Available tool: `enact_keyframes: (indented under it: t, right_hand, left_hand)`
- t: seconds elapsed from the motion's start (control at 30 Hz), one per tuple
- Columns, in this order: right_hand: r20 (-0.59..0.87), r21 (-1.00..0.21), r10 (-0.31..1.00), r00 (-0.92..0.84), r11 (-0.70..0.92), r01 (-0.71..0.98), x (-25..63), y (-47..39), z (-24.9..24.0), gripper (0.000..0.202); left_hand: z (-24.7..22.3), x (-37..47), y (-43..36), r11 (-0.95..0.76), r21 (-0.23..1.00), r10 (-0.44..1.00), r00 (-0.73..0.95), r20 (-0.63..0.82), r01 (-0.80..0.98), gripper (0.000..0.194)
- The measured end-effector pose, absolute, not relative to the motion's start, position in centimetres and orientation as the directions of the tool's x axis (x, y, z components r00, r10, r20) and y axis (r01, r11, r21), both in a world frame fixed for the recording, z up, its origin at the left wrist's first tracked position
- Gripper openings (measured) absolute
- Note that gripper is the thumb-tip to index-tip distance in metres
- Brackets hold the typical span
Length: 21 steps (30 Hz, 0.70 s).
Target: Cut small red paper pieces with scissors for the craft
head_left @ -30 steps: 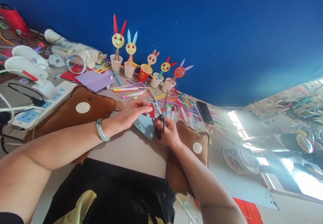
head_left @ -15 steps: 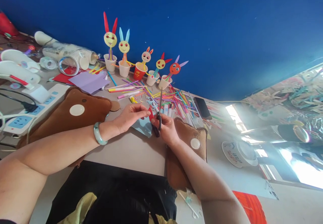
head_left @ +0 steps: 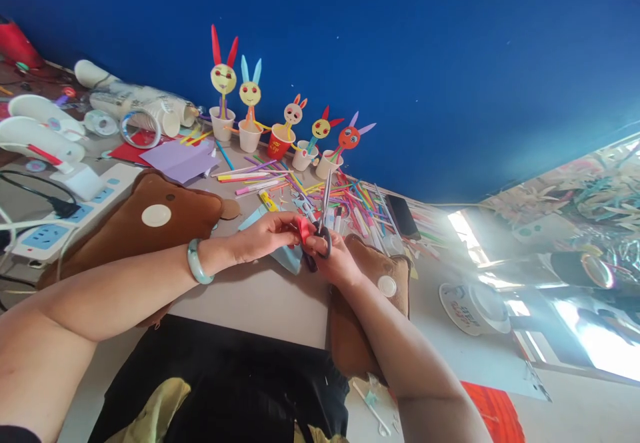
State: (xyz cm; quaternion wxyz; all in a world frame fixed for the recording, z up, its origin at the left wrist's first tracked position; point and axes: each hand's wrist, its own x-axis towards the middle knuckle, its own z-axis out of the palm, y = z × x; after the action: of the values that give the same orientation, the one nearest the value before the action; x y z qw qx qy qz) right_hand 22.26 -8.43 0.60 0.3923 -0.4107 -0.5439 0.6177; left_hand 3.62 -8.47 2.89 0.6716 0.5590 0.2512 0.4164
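My left hand (head_left: 267, 235), with a jade-coloured bangle (head_left: 199, 263) on its wrist, pinches a small piece of red paper (head_left: 303, 228). Close beside it, my right hand (head_left: 336, 256) is closed around a pair of scissors (head_left: 326, 213), whose blades point up and away from me. The right fingertips also touch the red paper's edge. Under both hands a light blue paper sheet (head_left: 286, 256) lies on the table, partly covered. Just beyond the hands are a yellow marker (head_left: 267, 200) and a scatter of coloured sticks and pens (head_left: 357, 206).
Several paper cups with rabbit-faced figures, one a red cup (head_left: 281, 142), line the blue wall. Brown cushions (head_left: 130, 230) flank my arms. A power strip (head_left: 75, 213) and purple paper (head_left: 181, 158) lie left; a phone (head_left: 403, 216) and white bowl (head_left: 473, 310) are right.
The hands have drawn together, and the red paper is turned and shows more between them. The scissors have tilted, their blades showing wider. The view has shifted slightly.
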Motion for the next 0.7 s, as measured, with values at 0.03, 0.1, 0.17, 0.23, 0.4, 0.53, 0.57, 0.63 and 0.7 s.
enact_keyframes:
  t: [0.03,0.1,0.17,0.23,0.4,0.53,0.57,0.63,0.7]
  right_hand:
    - [-0.086,-0.993,0.926,-0.367,-0.112,-0.049,22.32,-8.43,0.61,0.031]
    - [-0.099,-0.989,0.91,-0.403,-0.136,-0.062,22.43,-8.42,0.63,0.029]
    - [-0.109,-0.986,0.896,-0.431,-0.154,-0.071,22.51,-8.39,0.63,0.028]
    - [-0.113,-0.982,0.889,-0.443,-0.169,-0.089,22.55,-8.37,0.62,0.027]
    - [-0.143,-0.969,0.877,-0.46,-0.219,-0.117,22.55,-8.31,0.46,0.028]
    - [-0.165,-0.961,0.879,-0.448,-0.245,-0.128,22.45,-8.32,0.41,0.028]
    - [-0.164,-0.96,0.879,-0.448,-0.247,-0.133,22.41,-8.34,0.45,0.029]
    - [-0.159,-0.957,0.879,-0.449,-0.249,-0.15,22.3,-8.4,0.6,0.029]
    - [-0.157,-0.953,0.878,-0.453,-0.255,-0.163,22.17,-8.47,0.77,0.029]
  left_hand:
    - [2.84,3.63,-8.47,0.023,0.961,0.836,0.532,0.133,-0.277,0.009]
    - [2.72,3.6,-8.39,0.025,0.965,0.837,0.534,0.122,-0.261,0.013]
    - [2.58,3.53,-8.26,0.016,0.971,0.836,0.537,0.117,-0.237,0.017]
    - [2.45,3.43,-8.15,-0.016,0.976,0.828,0.544,0.135,-0.217,0.019]
    - [2.18,3.28,-8.01,-0.057,0.98,0.82,0.551,0.155,-0.19,0.018]
    - [2.14,3.21,-7.97,-0.033,0.977,0.819,0.554,0.148,-0.211,0.018]
    - [2.14,3.2,-7.96,-0.027,0.976,0.821,0.553,0.145,-0.217,0.019]
    - [2.14,3.19,-7.92,-0.02,0.974,0.827,0.545,0.143,-0.224,0.02]
    - [2.18,3.2,-7.91,-0.018,0.972,0.833,0.535,0.144,-0.234,0.021]
